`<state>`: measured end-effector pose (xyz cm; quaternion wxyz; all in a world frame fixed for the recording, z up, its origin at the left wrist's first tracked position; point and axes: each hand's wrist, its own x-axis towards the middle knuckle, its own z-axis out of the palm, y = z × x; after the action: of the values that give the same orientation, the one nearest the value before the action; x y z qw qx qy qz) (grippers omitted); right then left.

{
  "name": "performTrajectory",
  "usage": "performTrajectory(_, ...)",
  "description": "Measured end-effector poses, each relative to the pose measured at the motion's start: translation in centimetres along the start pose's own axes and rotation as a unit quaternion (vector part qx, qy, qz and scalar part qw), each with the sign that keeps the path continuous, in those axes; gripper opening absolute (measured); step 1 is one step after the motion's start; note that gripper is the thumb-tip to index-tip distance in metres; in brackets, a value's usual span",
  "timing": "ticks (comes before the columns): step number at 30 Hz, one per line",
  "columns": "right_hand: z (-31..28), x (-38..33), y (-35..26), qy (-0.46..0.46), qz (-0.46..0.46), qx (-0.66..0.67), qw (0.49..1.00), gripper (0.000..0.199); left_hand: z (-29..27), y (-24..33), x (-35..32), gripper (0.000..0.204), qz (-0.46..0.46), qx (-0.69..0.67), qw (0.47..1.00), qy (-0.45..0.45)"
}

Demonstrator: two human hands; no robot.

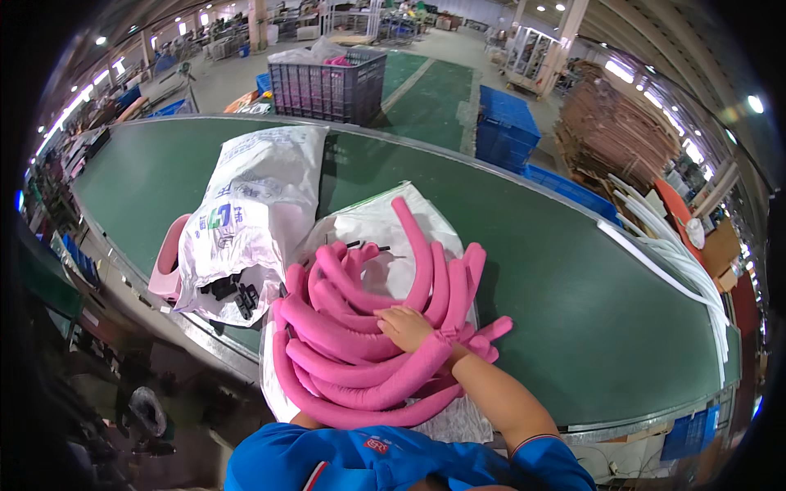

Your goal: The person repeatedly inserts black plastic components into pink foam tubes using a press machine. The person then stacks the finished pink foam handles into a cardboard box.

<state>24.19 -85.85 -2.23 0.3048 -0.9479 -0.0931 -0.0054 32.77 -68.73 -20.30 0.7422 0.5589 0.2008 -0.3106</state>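
1. Fingers of the right hand [407, 327] rest curled on pink foam tubes [360, 344]; whether they grip, I cannot tell. Left hand unseen.
2. Beyond the fingers: white sack [372, 225] under tubes.
3. Left of them: printed sack [246, 213], black clips [233, 295] on green worktop [557, 286].

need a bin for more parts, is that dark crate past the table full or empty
Not empty: the dark crate holds white bags and something pink above its rim. How full below, cannot tell.

The green table [573, 327] lies open to the right of the pink foam tubes [368, 344]; a white sack [246, 221] crowds the left; white strips [679, 262] line the far right edge.
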Motion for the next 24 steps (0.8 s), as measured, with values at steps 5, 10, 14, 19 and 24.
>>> performTrajectory(5, 0.2, 2.8, 2.5, -0.044, -0.058, 0.077, 0.994, 0.043, -1.6, -1.8, -0.9, 0.031, -0.022, -0.01, 0.999, 0.036)
performTrajectory(10, -2.4, 3.4, 5.6, -0.111, -0.03, 0.248, 0.962, 0.04, -2.8, -0.1, -1.9, 0.03, 0.009, -0.018, 0.997, 0.077)
performTrajectory(14, -8.5, -0.3, 9.3, 0.142, 0.088, 0.189, 0.968, 0.025, -5.4, -3.0, -6.5, 0.03, -0.015, -0.061, 0.993, 0.097)
performTrajectory(19, -11.7, -7.3, 14.2, 0.438, 0.148, 0.242, 0.853, 0.011, -7.6, -10.6, -17.7, 0.029, -0.161, -0.174, 0.968, 0.078)
performTrajectory(24, -10.3, -8.3, 1.8, 0.337, -0.088, 0.165, 0.923, 0.006, -3.5, -10.2, -25.1, 0.025, -0.105, -0.217, 0.966, 0.098)
